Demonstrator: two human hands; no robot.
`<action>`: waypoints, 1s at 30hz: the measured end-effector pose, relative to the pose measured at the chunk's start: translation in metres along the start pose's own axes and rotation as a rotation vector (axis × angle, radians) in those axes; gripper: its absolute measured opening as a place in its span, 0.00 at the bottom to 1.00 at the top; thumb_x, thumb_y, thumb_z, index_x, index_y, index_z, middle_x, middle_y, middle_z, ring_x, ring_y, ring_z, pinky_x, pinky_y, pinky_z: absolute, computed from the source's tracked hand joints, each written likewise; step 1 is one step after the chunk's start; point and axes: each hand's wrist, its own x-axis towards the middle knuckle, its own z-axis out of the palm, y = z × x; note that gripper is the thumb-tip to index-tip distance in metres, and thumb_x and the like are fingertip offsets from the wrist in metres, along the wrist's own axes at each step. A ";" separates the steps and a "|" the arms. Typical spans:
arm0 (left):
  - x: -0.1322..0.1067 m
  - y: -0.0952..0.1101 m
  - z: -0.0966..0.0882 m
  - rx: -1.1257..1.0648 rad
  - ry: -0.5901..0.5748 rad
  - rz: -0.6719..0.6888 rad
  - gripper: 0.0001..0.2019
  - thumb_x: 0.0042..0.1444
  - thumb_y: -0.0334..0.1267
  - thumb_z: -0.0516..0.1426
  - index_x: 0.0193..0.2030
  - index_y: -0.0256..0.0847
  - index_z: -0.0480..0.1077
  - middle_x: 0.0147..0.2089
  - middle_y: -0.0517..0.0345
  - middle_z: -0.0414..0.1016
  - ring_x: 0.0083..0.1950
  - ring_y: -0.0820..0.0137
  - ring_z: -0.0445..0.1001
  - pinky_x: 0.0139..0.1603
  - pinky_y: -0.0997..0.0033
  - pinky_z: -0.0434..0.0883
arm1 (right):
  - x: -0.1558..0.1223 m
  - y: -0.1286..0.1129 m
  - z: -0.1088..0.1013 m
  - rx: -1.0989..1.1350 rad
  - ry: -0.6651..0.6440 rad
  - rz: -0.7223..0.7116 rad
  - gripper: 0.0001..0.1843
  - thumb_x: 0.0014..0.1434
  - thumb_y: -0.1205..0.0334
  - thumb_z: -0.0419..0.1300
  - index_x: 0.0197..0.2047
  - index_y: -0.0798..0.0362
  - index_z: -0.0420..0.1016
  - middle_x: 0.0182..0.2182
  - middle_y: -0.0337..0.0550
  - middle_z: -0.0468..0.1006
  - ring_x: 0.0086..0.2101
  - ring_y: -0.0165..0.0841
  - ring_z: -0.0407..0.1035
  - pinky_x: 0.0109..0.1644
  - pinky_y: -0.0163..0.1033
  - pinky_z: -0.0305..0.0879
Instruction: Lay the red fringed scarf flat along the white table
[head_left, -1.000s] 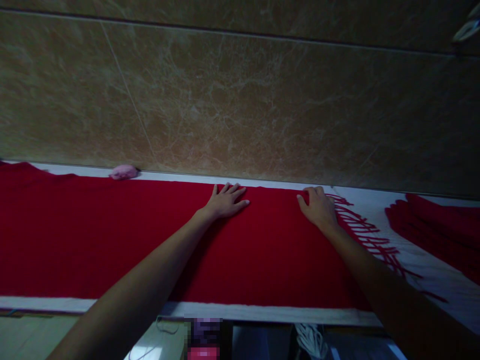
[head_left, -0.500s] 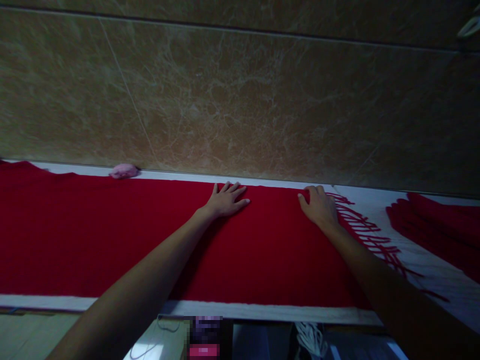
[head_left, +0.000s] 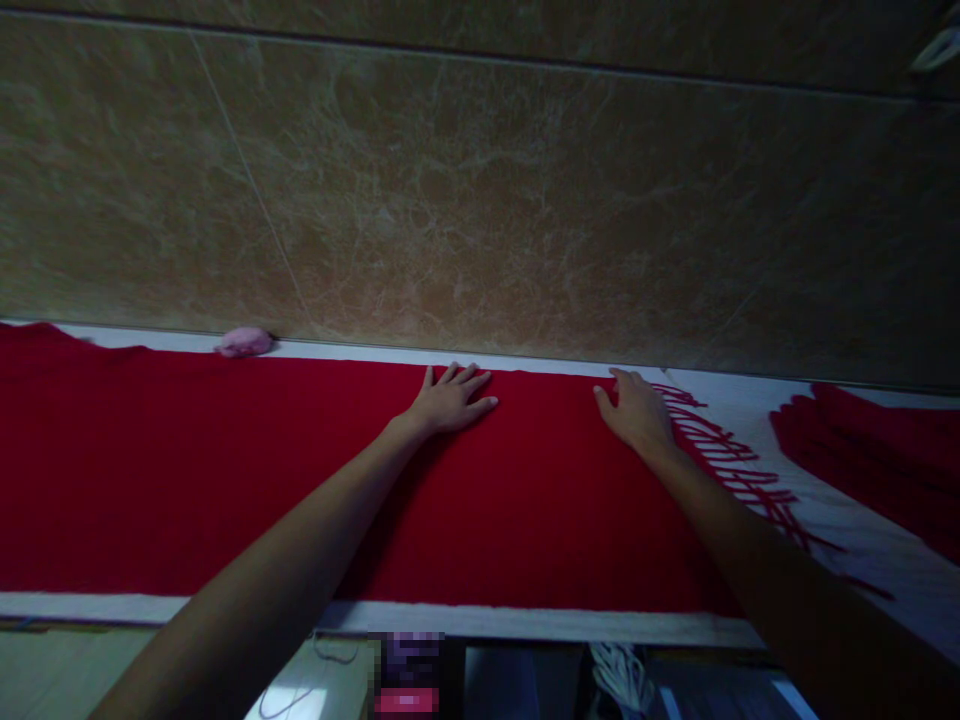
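A long red scarf (head_left: pixel 247 470) lies spread out flat, running out of view on the left and ending in a twisted fringe on the right. My left hand (head_left: pixel 446 402) rests palm down near the scarf's far edge, fingers spread. At the far right corner, beside the fringe (head_left: pixel 720 450), is my right hand (head_left: pixel 636 408). Its thumb and index finger are apart with nothing visible between them; the other fingers are partly hidden.
The scarf lies on a pale table (head_left: pixel 585 625) against a brown marbled wall (head_left: pixel 465 200). A small pink bundle (head_left: pixel 246 342) sits by the wall. More red fabric (head_left: pixel 877 450) lies folded at the right. Below the front edge hangs a coil of white cord (head_left: pixel 622 675).
My right hand's fingers have shifted slightly at the scarf's far corner, the index finger now straighter. My left hand stays in the same place on the scarf.
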 end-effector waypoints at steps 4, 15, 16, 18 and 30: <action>-0.001 0.000 0.000 -0.004 0.000 -0.002 0.37 0.68 0.66 0.40 0.78 0.53 0.51 0.81 0.57 0.43 0.81 0.50 0.38 0.76 0.32 0.35 | 0.000 0.001 0.002 0.001 -0.004 -0.014 0.29 0.71 0.56 0.46 0.66 0.67 0.66 0.57 0.65 0.76 0.56 0.48 0.69 0.59 0.47 0.62; 0.000 0.000 0.000 -0.005 0.003 0.000 0.38 0.67 0.67 0.39 0.78 0.53 0.51 0.81 0.57 0.43 0.81 0.49 0.39 0.76 0.33 0.34 | 0.001 0.002 0.004 -0.023 -0.011 0.002 0.29 0.71 0.55 0.45 0.66 0.63 0.68 0.56 0.62 0.76 0.55 0.49 0.69 0.59 0.50 0.62; 0.000 0.000 0.000 -0.003 0.003 0.000 0.38 0.67 0.67 0.40 0.78 0.53 0.51 0.81 0.57 0.43 0.81 0.49 0.39 0.76 0.33 0.34 | 0.001 0.002 0.004 -0.024 -0.011 0.002 0.29 0.71 0.55 0.45 0.66 0.63 0.68 0.56 0.62 0.76 0.54 0.49 0.69 0.59 0.50 0.62; 0.000 0.000 0.000 -0.001 0.003 -0.001 0.38 0.67 0.66 0.40 0.78 0.53 0.51 0.81 0.57 0.43 0.81 0.49 0.39 0.76 0.33 0.35 | 0.001 0.002 0.004 -0.026 -0.013 0.003 0.29 0.71 0.55 0.45 0.66 0.63 0.68 0.56 0.63 0.76 0.54 0.49 0.69 0.59 0.50 0.62; 0.000 0.000 0.001 -0.004 0.008 0.004 0.38 0.67 0.67 0.40 0.78 0.53 0.51 0.81 0.57 0.43 0.81 0.49 0.38 0.76 0.32 0.36 | 0.000 0.001 0.003 -0.016 -0.033 0.021 0.28 0.72 0.54 0.45 0.64 0.63 0.68 0.56 0.63 0.75 0.54 0.48 0.70 0.56 0.49 0.64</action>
